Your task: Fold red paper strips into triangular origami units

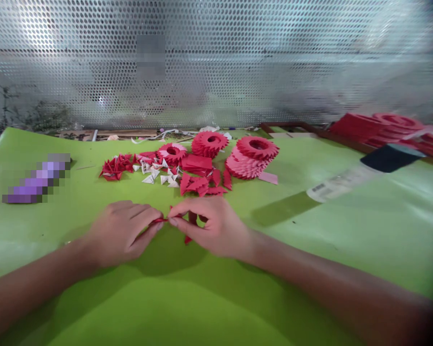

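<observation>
Since the narrow folded red paper piece (161,220) is thin and light, it will flex easily and crease under hard pressure, so its folded edges are the place to hold it. It sits just above the green-covered table (303,259), centred before the person. Left hand (124,233) and right hand (211,226) come in from either side, wrists low, knuckles up. Both grips are clamped on the piece, fingertips nearly meeting. Beyond them: stacked red paper rings (254,156), loose red and white folded paper triangles (162,175).
</observation>
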The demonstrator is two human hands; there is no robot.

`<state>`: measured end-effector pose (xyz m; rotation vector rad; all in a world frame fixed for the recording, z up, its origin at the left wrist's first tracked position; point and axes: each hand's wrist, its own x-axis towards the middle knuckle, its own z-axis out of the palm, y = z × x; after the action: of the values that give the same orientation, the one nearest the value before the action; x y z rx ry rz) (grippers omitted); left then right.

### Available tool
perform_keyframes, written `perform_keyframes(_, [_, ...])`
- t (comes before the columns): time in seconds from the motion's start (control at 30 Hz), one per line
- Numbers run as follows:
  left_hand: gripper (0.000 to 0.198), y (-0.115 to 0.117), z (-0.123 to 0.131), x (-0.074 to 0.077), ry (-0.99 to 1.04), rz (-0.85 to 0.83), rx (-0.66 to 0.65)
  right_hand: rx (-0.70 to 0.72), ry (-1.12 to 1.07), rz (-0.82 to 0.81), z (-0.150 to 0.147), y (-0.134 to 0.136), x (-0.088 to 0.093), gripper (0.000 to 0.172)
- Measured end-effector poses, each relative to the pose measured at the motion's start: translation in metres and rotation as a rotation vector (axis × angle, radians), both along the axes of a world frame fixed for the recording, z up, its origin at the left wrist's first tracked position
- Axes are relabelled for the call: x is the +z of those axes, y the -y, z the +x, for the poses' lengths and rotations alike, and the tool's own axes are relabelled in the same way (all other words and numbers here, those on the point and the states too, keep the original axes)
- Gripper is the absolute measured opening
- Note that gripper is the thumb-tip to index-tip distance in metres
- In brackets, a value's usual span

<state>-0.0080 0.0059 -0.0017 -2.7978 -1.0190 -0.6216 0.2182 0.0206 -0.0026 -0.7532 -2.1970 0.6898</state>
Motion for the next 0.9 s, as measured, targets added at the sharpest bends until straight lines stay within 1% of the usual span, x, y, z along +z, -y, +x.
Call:
perform_keyframes(0.1, [0.034,0.0004,0.0019,0.0000,-0.049,-0.047,0.005,0.001,0.009,0.044,-0.0005,0.0010,-0.0001,0.010])
perform_keyframes(0.17, [0.035,0.0010,0.0028,0.0008,-0.052,-0.115,0.009,-0.003,0.025,0.102,-0.0005,0.0013,-0.0009,0.009])
perform_keyframes(0.33, [0.037,0.0038,0.0036,0.0048,0.013,-0.319,-0.024,0.011,0.088,0.259,-0.0002,0.0011,-0.0039,0.010])
perform_keyframes(0.4, [0.034,0.0044,0.0035,0.0054,0.014,-0.353,-0.032,0.012,0.085,0.307,0.0001,0.0013,-0.0049,0.011])
perform_keyframes(0.5, [0.025,0.0043,0.0025,0.0044,-0.046,-0.326,-0.014,0.008,0.077,0.349,0.0003,0.0020,-0.0053,0.011])
perform_keyframes(0.63, [0.024,0.0042,0.0017,0.0028,-0.083,-0.259,-0.011,0.008,0.057,0.396,0.0007,0.0031,-0.0045,0.009])
perform_keyframes(0.77, [0.026,0.0055,0.0026,0.0036,-0.035,-0.223,-0.047,0.000,0.043,0.486,0.0017,0.0040,-0.0048,0.010])
perform_keyframes(0.9, [0.036,0.0064,0.0025,0.0058,0.060,-0.239,-0.098,0.004,0.034,0.518,0.0015,0.0050,-0.0047,0.009])
